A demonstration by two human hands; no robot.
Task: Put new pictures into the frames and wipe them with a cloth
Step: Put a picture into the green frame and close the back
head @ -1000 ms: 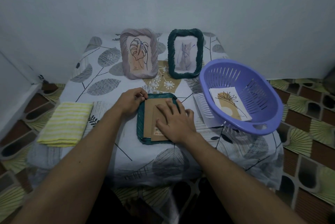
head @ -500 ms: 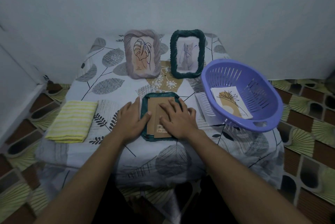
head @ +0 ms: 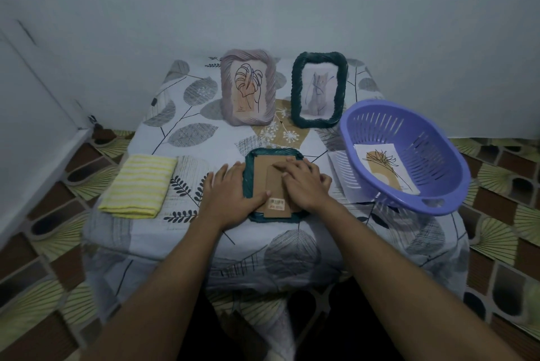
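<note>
Head view, looking down: at the centre of the picture a dark green frame (head: pixel 251 185) lies face down on the tabletop (head: pixel 187 232), which is covered with a leaf-print cloth. Its brown cardboard backing (head: pixel 268 182) faces up, with a barcode sticker near the lower edge. The left hand (head: pixel 230 197) lies flat with fingers spread over the frame's left rim, thumb resting on the backing. The right hand (head: pixel 304 182) lies flat on the backing's right half, fingers together and pointing to the upper left; neither hand grips anything.

At centre left, a folded yellow striped cloth (head: pixel 140 185) lies on the tabletop, apart from the frame. Toward the top, two frames stand upright near the wall: a mauve frame (head: pixel 248 88) holding a leaf drawing, and to its right a second green frame (head: pixel 320 88) holding a pale picture. At right, a tilted purple basket (head: pixel 409 156) holds a printed picture (head: pixel 385 167), with more paper sheets (head: pixel 342 173) under its left edge.
</note>
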